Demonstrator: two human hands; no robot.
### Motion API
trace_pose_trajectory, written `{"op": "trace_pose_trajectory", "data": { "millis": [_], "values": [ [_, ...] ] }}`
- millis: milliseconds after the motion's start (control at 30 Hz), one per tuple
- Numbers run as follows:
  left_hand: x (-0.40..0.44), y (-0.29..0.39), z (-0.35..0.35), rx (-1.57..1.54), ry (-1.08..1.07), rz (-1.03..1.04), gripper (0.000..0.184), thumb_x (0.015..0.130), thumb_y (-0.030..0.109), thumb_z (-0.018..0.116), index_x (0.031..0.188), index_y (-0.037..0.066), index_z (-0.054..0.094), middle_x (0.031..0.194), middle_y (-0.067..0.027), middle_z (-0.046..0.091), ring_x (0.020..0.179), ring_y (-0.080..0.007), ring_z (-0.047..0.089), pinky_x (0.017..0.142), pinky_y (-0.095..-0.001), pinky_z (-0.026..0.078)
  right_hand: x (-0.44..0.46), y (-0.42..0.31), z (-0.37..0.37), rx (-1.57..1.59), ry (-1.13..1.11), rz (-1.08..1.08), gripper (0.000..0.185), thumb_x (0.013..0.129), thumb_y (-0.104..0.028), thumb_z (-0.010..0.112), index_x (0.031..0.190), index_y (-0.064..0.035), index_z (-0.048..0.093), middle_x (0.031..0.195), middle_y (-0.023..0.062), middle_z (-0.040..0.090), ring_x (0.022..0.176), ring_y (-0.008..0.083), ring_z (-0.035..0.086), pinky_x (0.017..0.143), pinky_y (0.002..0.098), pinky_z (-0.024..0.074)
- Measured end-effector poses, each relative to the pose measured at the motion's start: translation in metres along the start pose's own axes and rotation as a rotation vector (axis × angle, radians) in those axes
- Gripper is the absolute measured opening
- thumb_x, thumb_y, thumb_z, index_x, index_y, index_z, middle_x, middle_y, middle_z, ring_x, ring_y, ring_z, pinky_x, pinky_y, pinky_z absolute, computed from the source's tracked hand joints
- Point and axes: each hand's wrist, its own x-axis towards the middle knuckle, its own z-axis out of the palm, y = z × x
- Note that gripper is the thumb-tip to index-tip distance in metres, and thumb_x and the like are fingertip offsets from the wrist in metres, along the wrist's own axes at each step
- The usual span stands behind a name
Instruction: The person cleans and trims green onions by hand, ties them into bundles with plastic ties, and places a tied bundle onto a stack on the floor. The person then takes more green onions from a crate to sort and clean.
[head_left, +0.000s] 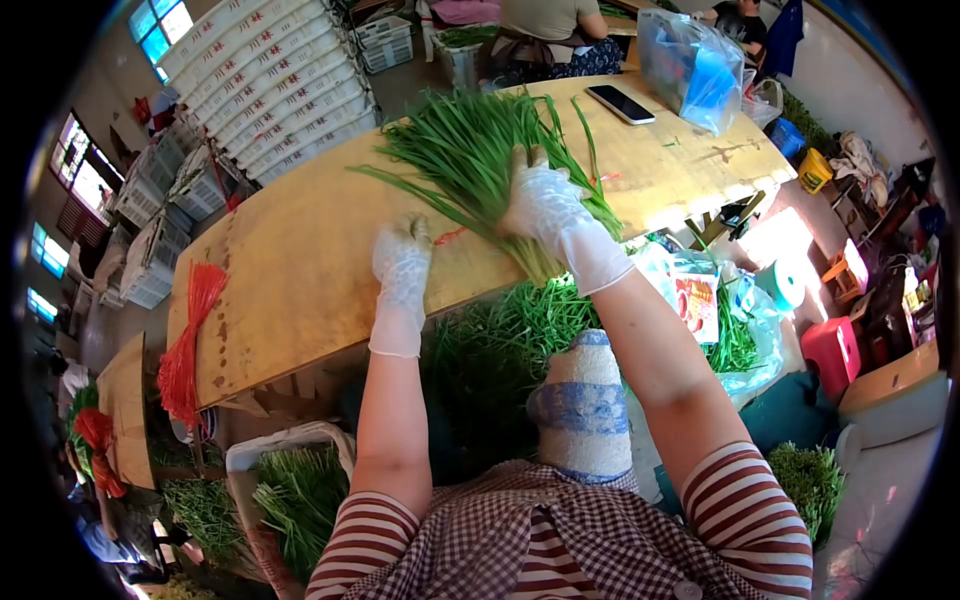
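A loose bunch of long green garlic chives (460, 150) lies on the wooden table, its pale stems toward me. My right hand (545, 205), in a thin whitish glove, grips the bunch near its stem end, fingers over the leaves. A red tie (450, 236) shows left of the stems, and another bit of red shows at the right side, so it seems to pass beneath the bunch. Gloved too, my left hand (403, 250) is closed beside the bunch, with the tie's left end at its fingers. The exact pinch is partly hidden.
On the table (310, 250) lie a bundle of red ties (192, 340), a phone (620, 104) and a plastic bag (692, 70). More greens (510, 335) are heaped below the near edge. Stacked white crates (270, 85) stand at the back left. A person (550, 30) sits across the table.
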Motion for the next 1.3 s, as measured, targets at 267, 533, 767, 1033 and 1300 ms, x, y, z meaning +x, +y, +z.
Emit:
{"op": "trace_pose_trajectory", "data": {
  "millis": [267, 533, 767, 1033, 1300],
  "values": [
    [-0.012, 0.016, -0.006, 0.213, -0.21, 0.012, 0.023, 0.077, 0.029, 0.072, 0.085, 0.008, 0.071, 0.079, -0.013, 0.069, 0.073, -0.0287, 0.065, 0.068, -0.0385, 0.049, 0.001, -0.004, 0.013, -0.015, 0.08, 0.015, 0.095, 0.077, -0.03, 0.069, 0.151, -0.0116, 0.012, 0.156, 0.0113, 0.01, 0.136, 0.0458, 0.024, 0.099, 0.0719, 0.0263],
    [-0.013, 0.048, 0.023, 0.102, -0.228, 0.235, 0.021, 0.078, 0.015, 0.064, 0.096, 0.006, 0.059, 0.083, -0.016, 0.066, 0.081, -0.0319, 0.064, 0.072, -0.0401, 0.05, -0.02, 0.026, -0.023, 0.21, 0.252, -0.237, 0.088, 0.073, -0.048, 0.073, 0.141, -0.005, 0.037, 0.142, 0.0214, 0.039, 0.13, 0.0397, 0.039, 0.104, 0.0522, 0.0353],
    [-0.004, 0.018, 0.043, -0.054, -0.247, 0.239, 0.029, 0.074, 0.001, 0.065, 0.102, 0.003, 0.059, 0.089, -0.0128, 0.066, 0.085, -0.0285, 0.063, 0.076, -0.0381, 0.051, 0.075, 0.183, -0.007, -0.134, 0.406, -0.092, 0.036, 0.083, -0.034, 0.064, 0.112, -0.0144, 0.066, 0.093, 0.016, 0.069, 0.089, 0.0314, 0.066, 0.076, 0.042, 0.0517],
    [-0.03, 0.057, -0.01, 0.293, -0.289, 0.034, 0.019, 0.073, 0.007, 0.068, 0.091, 0.005, 0.067, 0.092, -0.0161, 0.068, 0.09, -0.0339, 0.065, 0.079, -0.0408, 0.051, 0.076, 0.202, 0.028, -0.175, 0.484, -0.448, 0.018, 0.08, -0.025, 0.063, 0.084, -0.008, 0.068, 0.079, 0.0139, 0.065, 0.079, 0.0346, 0.063, 0.068, 0.0432, 0.0496],
    [-0.016, 0.029, -0.003, -0.871, -0.142, -0.259, 0.012, 0.084, 0.013, 0.067, 0.088, 0.002, 0.069, 0.069, 0.0003, 0.062, 0.056, -0.0055, 0.051, 0.05, -0.0206, 0.041, 0.063, 0.156, 0.014, 0.949, 0.308, -0.326, 0.021, 0.085, -0.021, 0.066, 0.095, -0.0039, 0.071, 0.088, 0.0098, 0.07, 0.08, 0.0176, 0.065, 0.075, 0.0301, 0.0505]
  ]
}}
